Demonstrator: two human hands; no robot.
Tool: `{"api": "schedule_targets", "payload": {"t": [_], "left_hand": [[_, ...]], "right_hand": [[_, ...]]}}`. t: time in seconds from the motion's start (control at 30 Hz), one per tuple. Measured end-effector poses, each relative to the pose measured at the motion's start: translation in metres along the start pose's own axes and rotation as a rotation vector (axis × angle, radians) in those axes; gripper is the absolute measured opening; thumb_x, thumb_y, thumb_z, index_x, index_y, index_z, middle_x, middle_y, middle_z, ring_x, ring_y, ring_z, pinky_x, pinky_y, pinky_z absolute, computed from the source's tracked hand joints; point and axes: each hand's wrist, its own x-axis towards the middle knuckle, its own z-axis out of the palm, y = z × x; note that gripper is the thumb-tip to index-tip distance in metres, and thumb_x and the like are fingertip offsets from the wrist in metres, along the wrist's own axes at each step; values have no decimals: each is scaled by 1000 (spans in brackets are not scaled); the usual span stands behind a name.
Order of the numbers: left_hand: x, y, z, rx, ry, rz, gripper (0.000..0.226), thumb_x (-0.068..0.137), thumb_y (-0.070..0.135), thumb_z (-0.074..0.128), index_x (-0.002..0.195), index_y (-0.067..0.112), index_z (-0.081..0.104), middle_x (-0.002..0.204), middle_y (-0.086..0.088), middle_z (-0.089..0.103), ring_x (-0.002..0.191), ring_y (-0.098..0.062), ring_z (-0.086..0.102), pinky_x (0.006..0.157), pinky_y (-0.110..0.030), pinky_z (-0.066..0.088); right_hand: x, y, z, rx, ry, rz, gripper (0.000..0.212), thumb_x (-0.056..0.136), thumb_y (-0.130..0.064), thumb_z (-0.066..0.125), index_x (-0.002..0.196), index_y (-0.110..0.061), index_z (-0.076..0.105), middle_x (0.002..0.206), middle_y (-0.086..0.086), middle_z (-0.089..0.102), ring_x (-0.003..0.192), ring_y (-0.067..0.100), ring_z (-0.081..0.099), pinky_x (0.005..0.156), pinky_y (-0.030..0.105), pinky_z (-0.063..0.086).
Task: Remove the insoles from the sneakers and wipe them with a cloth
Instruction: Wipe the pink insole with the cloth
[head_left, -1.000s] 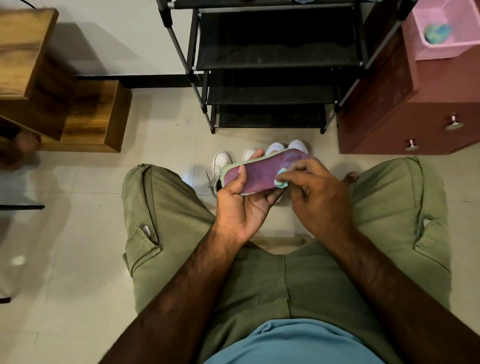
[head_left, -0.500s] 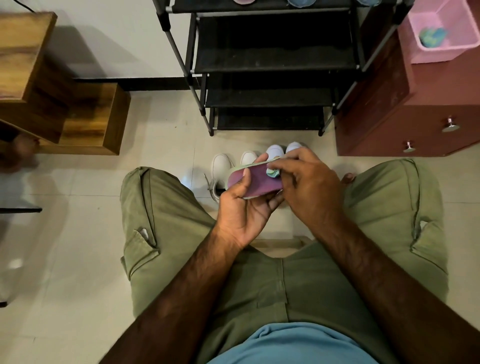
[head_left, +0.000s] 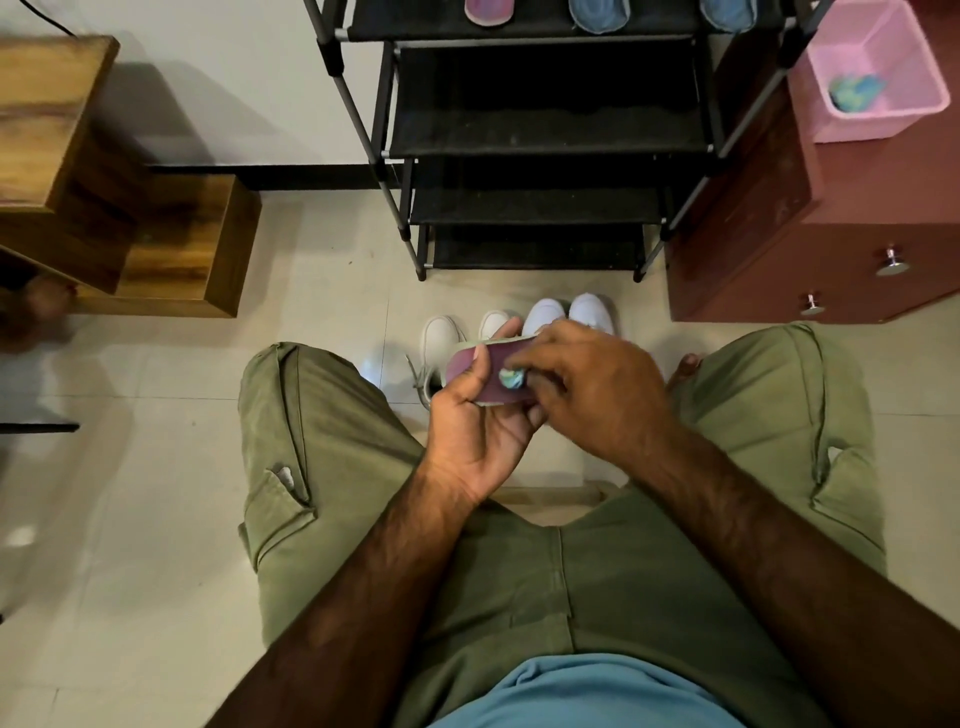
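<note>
My left hand (head_left: 480, 431) grips a purple insole (head_left: 480, 366) with a pale green edge, thumb over its left end, above my knees. My right hand (head_left: 592, 387) pinches a small blue-green cloth (head_left: 511, 378) and presses it on the insole's top face, covering the insole's right half. White sneakers (head_left: 543, 314) stand in a row on the tiled floor just beyond my hands, partly hidden by them.
A black shoe rack (head_left: 545, 135) stands ahead, with three other insoles (head_left: 597, 13) on its top shelf. A pink basket (head_left: 904, 111) with another cloth sits on a dark red drawer cabinet (head_left: 810, 249) at right. Wooden furniture (head_left: 176, 249) is at left.
My right hand has slid the cloth leftward along the insole, from near its right-hand part toward the middle. My left hand keeps holding the insole, now tilted flatter.
</note>
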Motion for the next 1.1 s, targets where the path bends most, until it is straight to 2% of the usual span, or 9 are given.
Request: {"api": "schedule_targets", "payload": {"t": [0.1, 0.23, 0.43, 0.53, 0.67, 0.73, 0.8, 0.9, 1.1], "left_hand": [[4, 2, 0, 32, -44, 29, 56, 106, 32, 41, 154, 4, 39, 140, -23, 56, 126, -38, 57, 109, -56, 44], [4, 13, -4, 24, -50, 84, 57, 102, 39, 47, 144, 1, 48, 135, -31, 55, 118, -46, 59, 102, -59, 51], [1, 17, 5, 8, -8, 123, 41, 102, 38, 50, 120, 6, 67, 114, -17, 69, 109, -30, 66, 102, -43, 53], [-1, 15, 8, -52, 36, 60, 53, 104, 51, 45, 113, 5, 69, 102, -15, 68, 99, -29, 68, 96, -42, 56], [-1, 15, 4, -63, 59, -33, 72, 98, 67, 49, 135, 6, 60, 131, -18, 55, 125, -33, 55, 121, -47, 35], [-3, 15, 4, -63, 71, -58, 74, 100, 66, 41, 110, 2, 76, 107, -17, 71, 101, -29, 71, 97, -41, 58], [-5, 14, 5, -51, 37, -87, 74, 102, 64, 38, 93, 4, 81, 90, -15, 75, 84, -27, 76, 78, -36, 64], [-7, 15, 8, -47, 30, -133, 62, 99, 60, 44, 112, 7, 74, 100, -16, 73, 89, -29, 74, 80, -42, 63], [-8, 12, 14, 94, -65, -231, 71, 97, 69, 39, 127, 10, 63, 95, -19, 68, 71, -33, 70, 53, -37, 59]], "right_hand": [[20, 18, -11, -46, 45, 106, 23, 88, -24, 70, 109, -34, 74, 107, -3, 69, 103, 23, 58, 92, 47, 49], [25, 25, -14, 219, -65, 144, 21, 88, -20, 71, 102, -34, 74, 104, -13, 67, 93, 8, 64, 94, 45, 52], [21, 17, -8, 437, 4, 251, 21, 90, -12, 74, 101, -30, 78, 98, -21, 69, 92, -1, 65, 81, 23, 58], [9, 2, 1, 455, 3, 237, 23, 88, -10, 76, 98, -31, 78, 92, -23, 67, 88, -2, 64, 76, 17, 55], [-3, -14, 10, 281, 17, 193, 21, 90, -26, 72, 106, -39, 76, 101, -15, 68, 89, 5, 63, 79, 32, 58], [-4, -21, 9, 164, 8, 139, 19, 92, -37, 69, 109, -41, 74, 99, -14, 66, 87, 7, 62, 73, 37, 57], [-4, -30, 5, 60, 14, 62, 18, 93, -40, 66, 110, -41, 73, 99, -13, 65, 86, 10, 62, 69, 37, 56], [10, -29, -1, -51, 29, 22, 17, 94, -40, 63, 108, -41, 72, 100, -11, 63, 88, 14, 60, 66, 35, 53], [44, -11, -10, -102, 50, 145, 21, 95, -39, 63, 114, -40, 71, 106, -8, 62, 90, 11, 56, 77, 35, 51]]}}
